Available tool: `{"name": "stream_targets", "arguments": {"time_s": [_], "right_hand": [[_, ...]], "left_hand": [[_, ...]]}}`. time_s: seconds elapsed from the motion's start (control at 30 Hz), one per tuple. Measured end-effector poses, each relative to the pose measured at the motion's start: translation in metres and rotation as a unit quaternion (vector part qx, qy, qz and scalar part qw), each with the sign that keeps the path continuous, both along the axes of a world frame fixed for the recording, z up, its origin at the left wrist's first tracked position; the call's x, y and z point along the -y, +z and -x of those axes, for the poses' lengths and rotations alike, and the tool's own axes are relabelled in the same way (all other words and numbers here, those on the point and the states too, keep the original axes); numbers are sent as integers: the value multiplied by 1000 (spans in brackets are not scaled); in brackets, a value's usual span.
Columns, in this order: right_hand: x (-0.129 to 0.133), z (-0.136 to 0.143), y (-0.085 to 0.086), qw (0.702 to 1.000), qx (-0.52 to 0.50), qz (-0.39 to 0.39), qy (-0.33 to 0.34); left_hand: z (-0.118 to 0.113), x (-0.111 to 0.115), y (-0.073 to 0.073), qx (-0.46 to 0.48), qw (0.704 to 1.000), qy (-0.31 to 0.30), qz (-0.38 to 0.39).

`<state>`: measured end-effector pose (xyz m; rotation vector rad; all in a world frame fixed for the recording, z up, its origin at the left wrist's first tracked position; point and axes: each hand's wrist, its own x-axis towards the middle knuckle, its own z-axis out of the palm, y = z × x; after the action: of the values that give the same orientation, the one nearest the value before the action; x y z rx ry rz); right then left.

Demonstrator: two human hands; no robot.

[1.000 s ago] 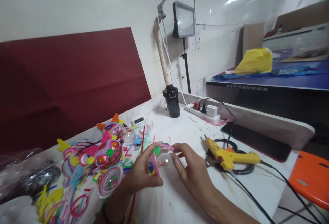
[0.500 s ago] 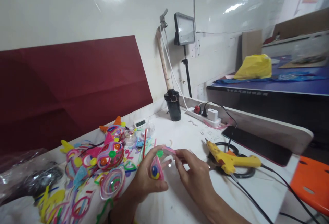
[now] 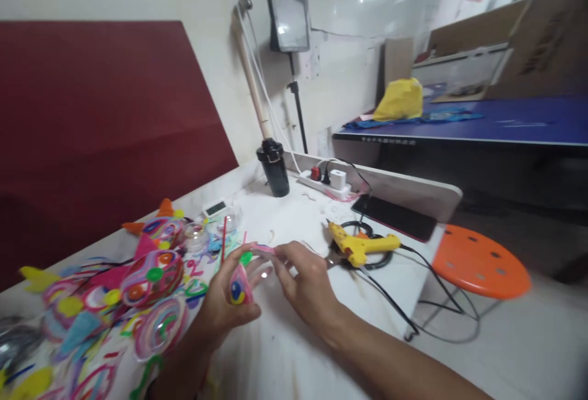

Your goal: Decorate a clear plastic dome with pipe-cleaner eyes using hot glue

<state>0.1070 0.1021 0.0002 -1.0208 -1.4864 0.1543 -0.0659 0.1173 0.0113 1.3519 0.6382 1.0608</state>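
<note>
Left grip (image 3: 223, 308): curled round curved pink-edged piece (image 3: 243, 288), material unclear | Right grip (image 3: 307, 283): pinched at its edge | Could be deformed by over-squeezing

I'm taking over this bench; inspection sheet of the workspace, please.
Surface: white table, small scraps near the back.
Job's things: multicoloured piece in hand; glue gun lying over scissors.
Clutter: decorated figures and colourful strips at left.
Hands: left hand holds the piece; right hand at its edge.
Cables: black cord runs from the glue gun over the table's right edge.
Surroundings: orange stool at right, maroon panel against the wall.
</note>
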Motion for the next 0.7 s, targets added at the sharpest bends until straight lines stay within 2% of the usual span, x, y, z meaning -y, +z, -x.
{"name": "stream_targets", "arguments": {"time_s": [0.17,0.33,0.43,0.53,0.63,0.7], "right_hand": [[-4,0,-5,999,1,42,1],[-3,1,-4,997,10,76,25],[6,-6,2,994,55,92,34],[21,-31,11,993,95,56,28],[32,-77,16,992,122,2,9],[33,-113,15,982,187,31,-18]], "left_hand": [[0,-3,-3,-22,998,52,38],[1,-4,-2,-51,996,64,48],[0,-4,-1,-52,995,69,52],[-1,-4,-2,-52,995,75,38],[0,-5,-6,-51,995,76,30],[2,-7,-10,-55,995,75,25]]}}
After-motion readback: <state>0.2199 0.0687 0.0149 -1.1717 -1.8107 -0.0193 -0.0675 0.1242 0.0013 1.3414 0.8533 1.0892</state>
